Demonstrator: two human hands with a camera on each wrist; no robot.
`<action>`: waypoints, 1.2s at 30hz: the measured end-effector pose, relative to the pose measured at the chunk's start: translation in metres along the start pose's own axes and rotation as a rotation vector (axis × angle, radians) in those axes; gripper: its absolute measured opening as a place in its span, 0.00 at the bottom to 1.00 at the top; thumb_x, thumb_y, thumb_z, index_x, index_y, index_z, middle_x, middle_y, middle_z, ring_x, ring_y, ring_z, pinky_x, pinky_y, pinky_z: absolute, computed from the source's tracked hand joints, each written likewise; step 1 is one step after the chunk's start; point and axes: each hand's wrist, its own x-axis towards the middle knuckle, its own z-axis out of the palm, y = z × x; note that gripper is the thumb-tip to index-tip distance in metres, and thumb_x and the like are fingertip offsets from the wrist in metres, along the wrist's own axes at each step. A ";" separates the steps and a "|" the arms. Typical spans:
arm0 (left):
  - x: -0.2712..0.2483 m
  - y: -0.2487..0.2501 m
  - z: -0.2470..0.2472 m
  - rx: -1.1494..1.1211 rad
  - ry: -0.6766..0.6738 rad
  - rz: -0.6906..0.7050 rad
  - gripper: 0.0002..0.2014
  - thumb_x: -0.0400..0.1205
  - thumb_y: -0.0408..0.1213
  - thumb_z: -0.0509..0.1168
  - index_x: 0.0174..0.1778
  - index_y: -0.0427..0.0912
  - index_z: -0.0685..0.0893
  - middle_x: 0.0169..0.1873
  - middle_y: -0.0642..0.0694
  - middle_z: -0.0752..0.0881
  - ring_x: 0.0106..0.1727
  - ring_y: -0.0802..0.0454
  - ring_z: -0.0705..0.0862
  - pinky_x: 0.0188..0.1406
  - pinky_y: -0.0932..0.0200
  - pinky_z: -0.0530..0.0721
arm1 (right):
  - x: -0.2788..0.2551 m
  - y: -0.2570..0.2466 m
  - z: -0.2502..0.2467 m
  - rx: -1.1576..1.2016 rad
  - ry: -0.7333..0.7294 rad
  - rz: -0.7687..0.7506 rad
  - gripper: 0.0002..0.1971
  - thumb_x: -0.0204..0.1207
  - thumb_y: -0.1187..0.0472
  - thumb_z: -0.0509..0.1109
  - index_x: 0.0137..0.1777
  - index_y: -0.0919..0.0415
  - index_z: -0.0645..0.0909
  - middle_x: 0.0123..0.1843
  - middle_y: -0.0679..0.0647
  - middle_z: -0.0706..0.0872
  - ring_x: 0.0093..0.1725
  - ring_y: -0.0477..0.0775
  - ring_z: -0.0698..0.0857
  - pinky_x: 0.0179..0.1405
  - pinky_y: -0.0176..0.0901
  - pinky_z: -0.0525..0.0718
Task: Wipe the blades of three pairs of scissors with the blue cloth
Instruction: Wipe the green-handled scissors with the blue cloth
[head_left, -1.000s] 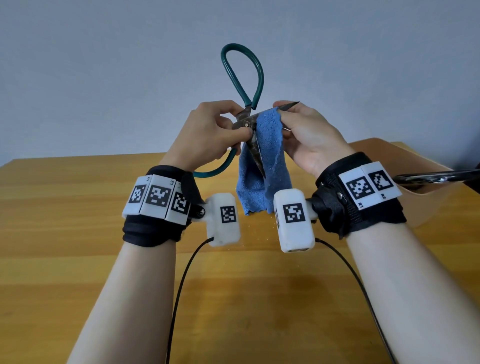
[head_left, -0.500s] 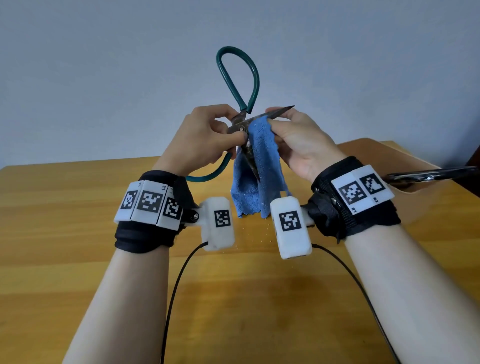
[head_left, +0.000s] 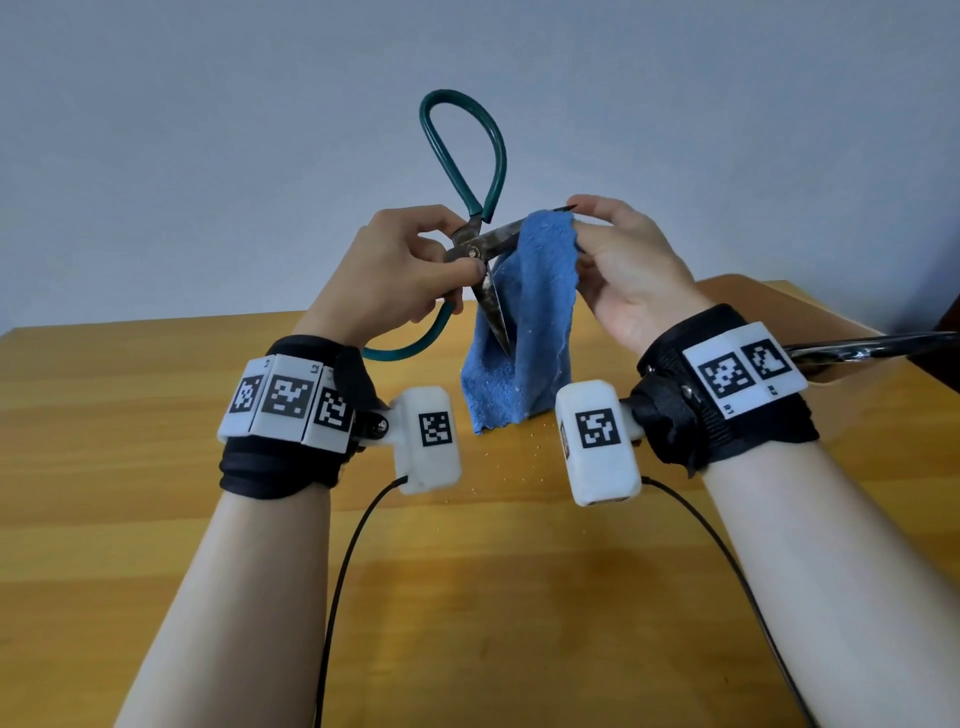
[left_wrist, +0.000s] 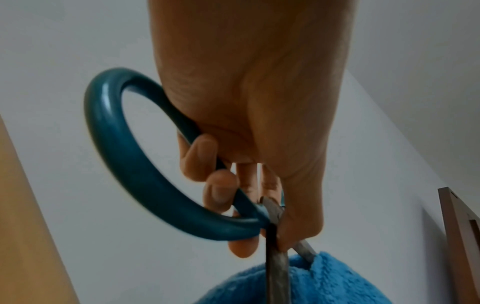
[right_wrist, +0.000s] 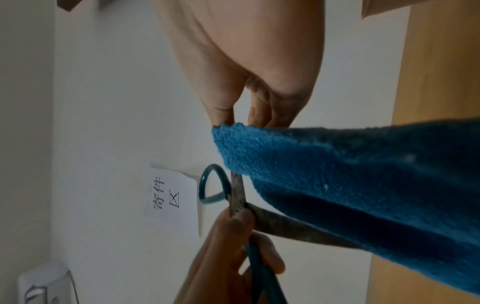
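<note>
Left hand (head_left: 395, 270) grips scissors (head_left: 475, 249); right hand (head_left: 623, 270) pinches blue cloth (head_left: 530, 322).

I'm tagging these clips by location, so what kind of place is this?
Probably a plain indoor room, perhaps a parcel-sending area: a wooden table against a bare pale wall, with a paper sign reading 寄件区.
</note>
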 end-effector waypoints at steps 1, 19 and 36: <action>0.000 0.000 0.000 -0.001 0.001 0.001 0.04 0.81 0.36 0.73 0.48 0.43 0.86 0.29 0.37 0.89 0.22 0.46 0.69 0.21 0.63 0.70 | 0.001 -0.001 -0.002 0.017 0.013 0.002 0.16 0.79 0.77 0.67 0.64 0.63 0.77 0.32 0.54 0.84 0.19 0.42 0.79 0.21 0.33 0.77; 0.000 -0.002 0.002 0.057 0.018 0.009 0.03 0.79 0.37 0.74 0.47 0.45 0.87 0.26 0.41 0.88 0.22 0.46 0.70 0.26 0.59 0.72 | 0.001 0.007 -0.001 0.105 0.197 0.000 0.14 0.80 0.72 0.67 0.62 0.58 0.77 0.32 0.52 0.84 0.24 0.46 0.80 0.27 0.37 0.79; -0.005 0.000 -0.010 0.231 -0.071 0.008 0.04 0.78 0.36 0.75 0.46 0.47 0.88 0.25 0.45 0.88 0.18 0.55 0.71 0.28 0.58 0.76 | 0.008 0.012 -0.017 -0.412 -0.247 -0.101 0.12 0.76 0.68 0.76 0.58 0.63 0.84 0.47 0.53 0.92 0.42 0.45 0.89 0.40 0.33 0.84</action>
